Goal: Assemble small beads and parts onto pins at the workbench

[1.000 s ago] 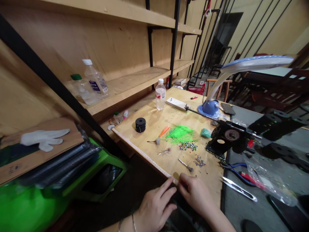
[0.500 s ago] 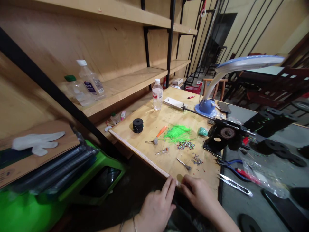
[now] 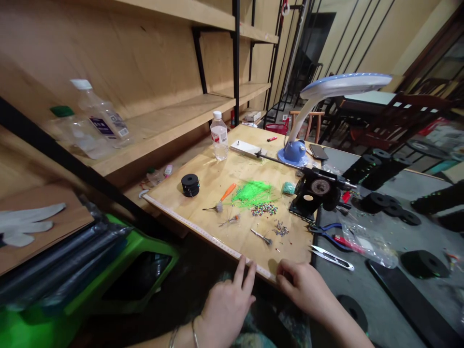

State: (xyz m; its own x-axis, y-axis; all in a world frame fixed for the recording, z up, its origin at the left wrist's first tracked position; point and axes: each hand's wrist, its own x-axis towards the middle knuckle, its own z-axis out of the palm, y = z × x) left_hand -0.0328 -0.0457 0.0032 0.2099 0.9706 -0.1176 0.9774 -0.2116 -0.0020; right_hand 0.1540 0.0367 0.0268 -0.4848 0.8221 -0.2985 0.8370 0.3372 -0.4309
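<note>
My left hand (image 3: 229,302) has two fingers stretched out onto the measuring tape (image 3: 195,228) that runs along the table's front edge; nothing shows in it. My right hand (image 3: 302,286) rests at the same edge, farther right, with its fingers curled together; whatever they may hold is hidden. Closest to the hands lie a small pale stick with a grey tuft (image 3: 261,236) and a scatter of small metal pieces (image 3: 280,228). Behind these are colourful beads (image 3: 264,209), bright green strands (image 3: 253,193) and an orange-handled tool (image 3: 227,192).
A black clamp-like device (image 3: 308,193) stands at the table's right side, before a blue lamp (image 3: 292,152). Pliers (image 3: 331,231) and thread snips (image 3: 332,257) lie to the right. Black spools (image 3: 190,185) and a water bottle (image 3: 219,137) stand left. Shelving (image 3: 170,123) borders the table.
The view has swung to the right, so the table things appear farther left. My hands have drawn somewhat apart along the edge.
</note>
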